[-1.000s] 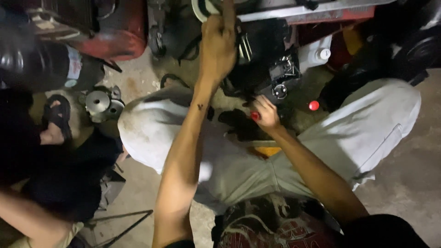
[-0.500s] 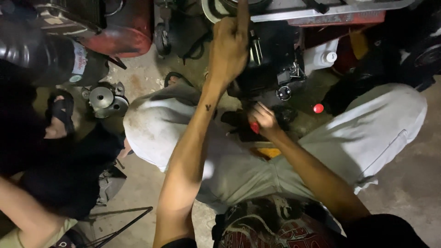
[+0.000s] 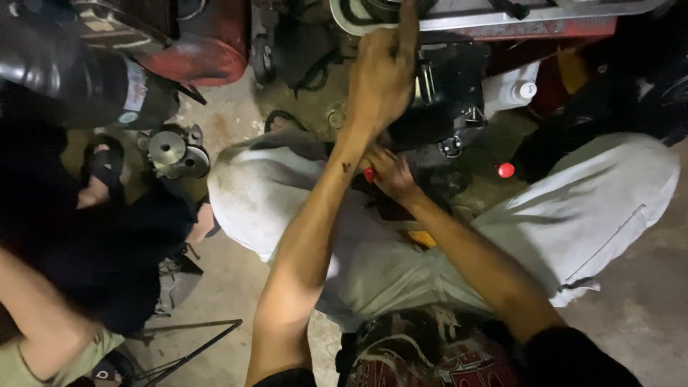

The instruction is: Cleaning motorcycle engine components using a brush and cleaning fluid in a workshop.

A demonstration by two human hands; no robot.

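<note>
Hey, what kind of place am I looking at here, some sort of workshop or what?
Most likely a small repair workshop or garage, with the work done on the floor. The left hand reaches up to dark machinery, a loose metal part lies on the stained concrete floor, and the right hand grips a red-handled tool.

A: What's underfoot?

B: A bare concrete floor (image 3: 236, 287), grey and stained, with dusty patches toward twelve o'clock.

A: And around the edges?

B: At eleven o'clock a red machine body (image 3: 201, 43) sits beside a dark cylinder (image 3: 64, 79). At ten o'clock a small round metal part (image 3: 168, 150) lies on the floor. At two o'clock, a white plastic jug (image 3: 512, 89).

A: The light?

B: Dim. The corners at nine and one o'clock sink into shadow. Thin metal rods (image 3: 193, 344) lie at seven o'clock.
</note>
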